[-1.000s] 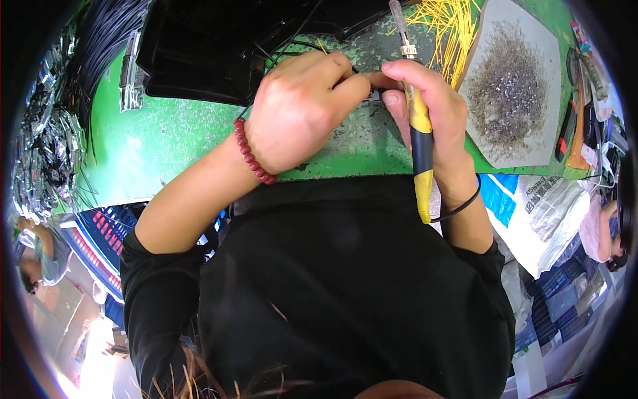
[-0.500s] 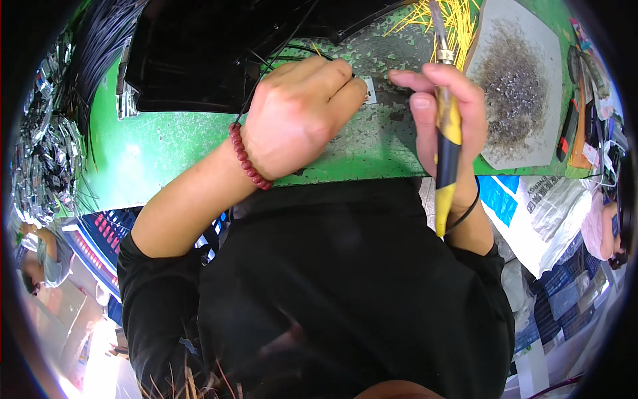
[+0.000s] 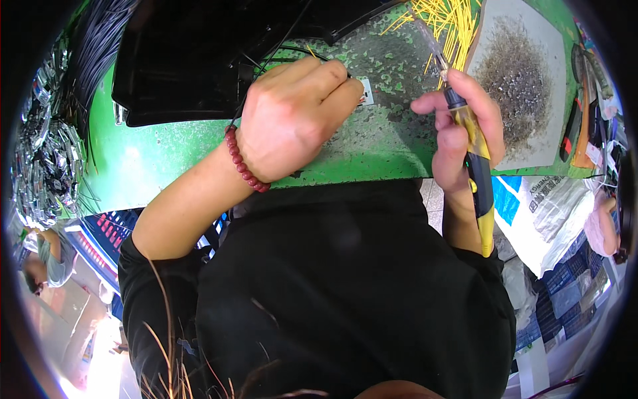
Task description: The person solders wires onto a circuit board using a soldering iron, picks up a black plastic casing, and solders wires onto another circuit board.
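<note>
My left hand, with a dark red bead bracelet at the wrist, is closed over the green bench. Its fingers pinch a thin black wire, though the fingertips themselves are mostly hidden. Just past them a small white board lies on the worn surface. A soldering iron with a yellow and black handle is gripped in my right hand. Its metal tip points up and to the left, toward a pile of yellow wires, apart from the small board.
A large black plastic housing covers the bench's back left. Dark wires and shiny metallic strips heap at far left. Right of the iron lies a grey board strewn with dark residue; hand tools sit at the right edge.
My right hand has moved right with the soldering iron, whose handle now leans further over and its tip further left. The black housing has shifted slightly left. My left hand has barely moved.
</note>
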Tool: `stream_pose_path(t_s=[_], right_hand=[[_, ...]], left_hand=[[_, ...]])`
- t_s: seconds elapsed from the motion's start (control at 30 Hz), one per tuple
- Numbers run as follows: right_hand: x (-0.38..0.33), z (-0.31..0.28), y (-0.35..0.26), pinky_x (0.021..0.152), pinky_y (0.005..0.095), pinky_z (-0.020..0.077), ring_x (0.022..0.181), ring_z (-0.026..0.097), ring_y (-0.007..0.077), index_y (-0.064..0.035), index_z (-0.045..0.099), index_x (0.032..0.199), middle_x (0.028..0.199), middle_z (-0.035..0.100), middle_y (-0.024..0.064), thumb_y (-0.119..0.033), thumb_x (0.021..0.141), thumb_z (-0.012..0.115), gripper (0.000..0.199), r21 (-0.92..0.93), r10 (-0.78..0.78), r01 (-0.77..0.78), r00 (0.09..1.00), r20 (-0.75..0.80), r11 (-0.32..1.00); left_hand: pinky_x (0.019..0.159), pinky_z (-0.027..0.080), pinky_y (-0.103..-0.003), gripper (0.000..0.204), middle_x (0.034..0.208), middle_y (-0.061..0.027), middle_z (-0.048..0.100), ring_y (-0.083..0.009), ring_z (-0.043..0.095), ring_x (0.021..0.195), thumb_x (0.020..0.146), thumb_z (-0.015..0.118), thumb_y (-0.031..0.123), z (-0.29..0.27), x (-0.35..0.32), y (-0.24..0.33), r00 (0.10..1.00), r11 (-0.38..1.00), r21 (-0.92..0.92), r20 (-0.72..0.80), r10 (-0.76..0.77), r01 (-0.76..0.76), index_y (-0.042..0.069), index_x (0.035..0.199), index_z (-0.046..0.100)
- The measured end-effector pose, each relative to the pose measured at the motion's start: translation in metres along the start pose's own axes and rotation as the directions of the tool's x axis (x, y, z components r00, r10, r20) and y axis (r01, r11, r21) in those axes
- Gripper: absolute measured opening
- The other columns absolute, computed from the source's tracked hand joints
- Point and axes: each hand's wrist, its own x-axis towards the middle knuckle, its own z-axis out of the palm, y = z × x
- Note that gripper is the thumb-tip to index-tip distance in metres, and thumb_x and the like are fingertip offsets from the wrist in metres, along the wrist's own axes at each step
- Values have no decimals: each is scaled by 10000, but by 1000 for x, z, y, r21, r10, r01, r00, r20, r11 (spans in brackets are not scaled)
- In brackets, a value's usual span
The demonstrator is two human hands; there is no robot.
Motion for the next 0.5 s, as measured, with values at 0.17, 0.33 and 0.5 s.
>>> stream_pose_path(t_s=[0.17, 0.33, 0.5], right_hand=[[-9, -9, 0, 605, 223, 398, 656, 501, 90, 51, 554, 1253, 923, 658, 124, -563, 922, 541, 698, 12, 43, -43, 999, -7, 999], [-18, -15, 9, 616, 243, 443, 670, 550, 120, 80, 618, 1114, 872, 616, 112, -417, 899, 621, 542, 83, -14, 15, 1000, -12, 996], [-22, -5, 3, 565, 201, 412, 626, 517, 52, 3, 559, 972, 782, 610, 53, -133, 788, 755, 301, 237, 107, -79, 988, -109, 968]], left_hand=[[603, 508, -326, 279, 811, -78, 616, -243, 620, 698, 633, 660, -39, 1, 1, 0, 1000, 1000, 15, 18, -10, 9, 28, 902, 687], [601, 504, -327, 269, 815, -84, 617, -249, 617, 702, 642, 665, -62, 1, 2, 0, 999, 1000, -6, 30, -24, 24, 26, 896, 684], [601, 497, -337, 238, 809, -93, 610, -261, 608, 705, 669, 685, -79, 2, 2, -2, 999, 997, -75, -23, -31, 30, 19, 885, 677]])
